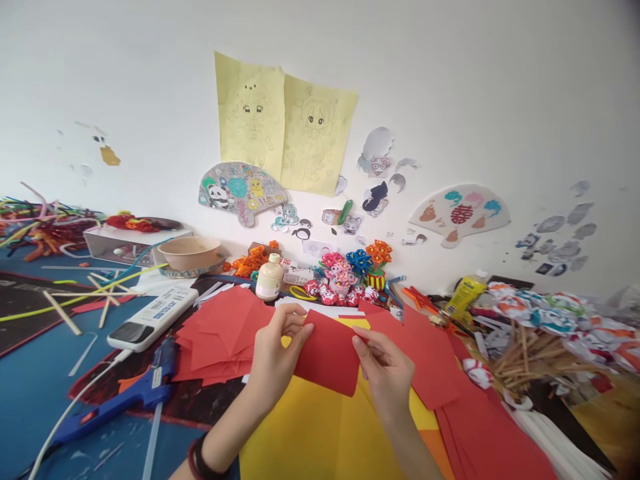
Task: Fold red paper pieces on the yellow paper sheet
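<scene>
A piece of red paper (327, 357) is held up between my two hands, over a large yellow sheet (310, 433) with a crease down it. My left hand (280, 350) pinches its upper left corner between thumb and fingers. At the upper right corner, the thumb and index finger of my right hand (385, 363) grip the same paper. A loose pile of red paper pieces (220, 333) lies left of my left hand. More red sheets (430, 360) spread out beyond my right hand, partly over the yellow one.
A blue glue gun (145, 393) and a white power strip (155, 320) lie on the left. Behind stand a cream bottle (270, 279), a beige bowl (190, 253) and pipe-cleaner flowers (337, 272). Wooden sticks (523, 357) and a yellow bottle (465, 295) are on the right.
</scene>
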Tool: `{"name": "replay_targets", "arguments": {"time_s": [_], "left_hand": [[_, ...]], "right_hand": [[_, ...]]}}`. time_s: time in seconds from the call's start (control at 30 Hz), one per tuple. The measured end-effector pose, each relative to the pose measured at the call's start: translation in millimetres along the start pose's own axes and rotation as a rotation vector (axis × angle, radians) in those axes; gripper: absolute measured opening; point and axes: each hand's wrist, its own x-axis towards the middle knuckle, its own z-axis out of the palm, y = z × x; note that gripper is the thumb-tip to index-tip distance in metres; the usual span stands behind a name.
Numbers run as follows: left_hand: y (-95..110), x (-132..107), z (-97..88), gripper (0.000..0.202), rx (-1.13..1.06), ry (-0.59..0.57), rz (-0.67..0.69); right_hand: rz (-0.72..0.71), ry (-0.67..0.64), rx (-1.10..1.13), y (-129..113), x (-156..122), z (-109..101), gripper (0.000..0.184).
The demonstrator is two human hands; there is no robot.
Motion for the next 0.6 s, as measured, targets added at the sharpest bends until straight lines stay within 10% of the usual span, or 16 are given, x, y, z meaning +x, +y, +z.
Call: {"name": "replay_targets", "arguments": {"time_s": [0.6], "left_hand": [[12.3, -1.4, -11.1, 0.025, 0.118, -0.071, -0.014]], "right_hand": [[0.045, -0.032, 0.042, -11.5, -6.0, 2.0, 0.019]]}}
